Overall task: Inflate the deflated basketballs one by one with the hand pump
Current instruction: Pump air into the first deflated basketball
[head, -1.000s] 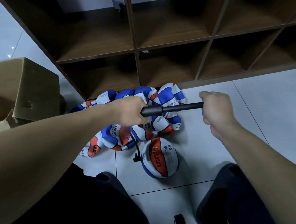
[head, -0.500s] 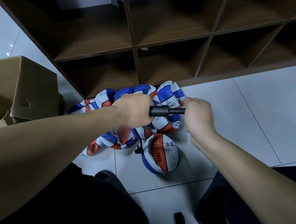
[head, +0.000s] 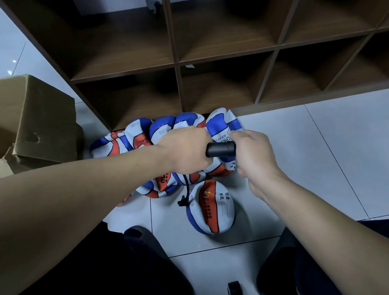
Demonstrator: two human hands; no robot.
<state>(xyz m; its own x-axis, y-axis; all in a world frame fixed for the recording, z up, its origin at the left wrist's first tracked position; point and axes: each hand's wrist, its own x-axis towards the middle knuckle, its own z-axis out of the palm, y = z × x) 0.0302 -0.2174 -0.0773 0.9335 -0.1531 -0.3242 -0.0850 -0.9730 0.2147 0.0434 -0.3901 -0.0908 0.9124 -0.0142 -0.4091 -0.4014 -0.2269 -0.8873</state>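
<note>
My left hand [head: 186, 150] grips the barrel of a black hand pump [head: 221, 148], held level above the floor. My right hand [head: 253, 156] grips the pump's handle, pushed in right up against the barrel so no rod shows. A black hose [head: 185, 192] drops from under my left hand to a rounded blue, white and orange basketball [head: 210, 209] on the tiles. Behind it lies a pile of several flat, deflated basketballs [head: 163, 131] in the same colours.
A dark wooden cubby shelf [head: 176, 63] stands behind the pile. An open cardboard box [head: 24, 121] sits at the left. My knees in dark trousers frame the ball. A small black wheel [head: 234, 291] shows at the bottom edge.
My right hand has pushed the handle leftwards into the barrel; the rod that showed a second ago is now fully inside. The left hand kept its hold.
</note>
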